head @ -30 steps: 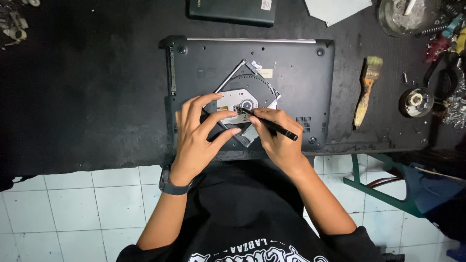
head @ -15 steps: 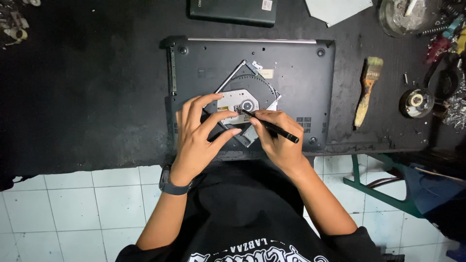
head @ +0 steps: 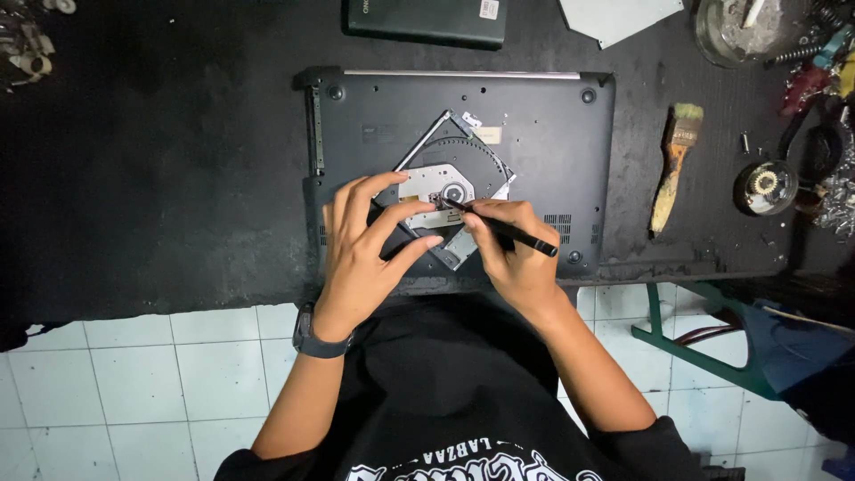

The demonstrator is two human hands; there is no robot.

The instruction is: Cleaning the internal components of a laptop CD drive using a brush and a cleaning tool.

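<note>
Black sleeves and bare forearms lead up to two hands working over a dark desk (head: 160, 178). Left hand (head: 361, 249), with a dark watch (head: 313, 337) at the wrist, has its grip spread wide, fingertips pressing down on a silver optical drive (head: 445, 191) to steady it. Right hand (head: 512, 254) sits just beside it, grip pinched shut around a slim black screwdriver (head: 508, 230), whose tip touches the drive near its round centre hub. The drive lies tilted on the upturned base of a grey laptop (head: 543, 134), directly under both hands. Right of the right hand lies a worn paintbrush (head: 674, 165), and further right a small round dish (head: 764, 187). Beyond the laptop, past the fingertips, rests a dark flat case (head: 427, 20).
</note>
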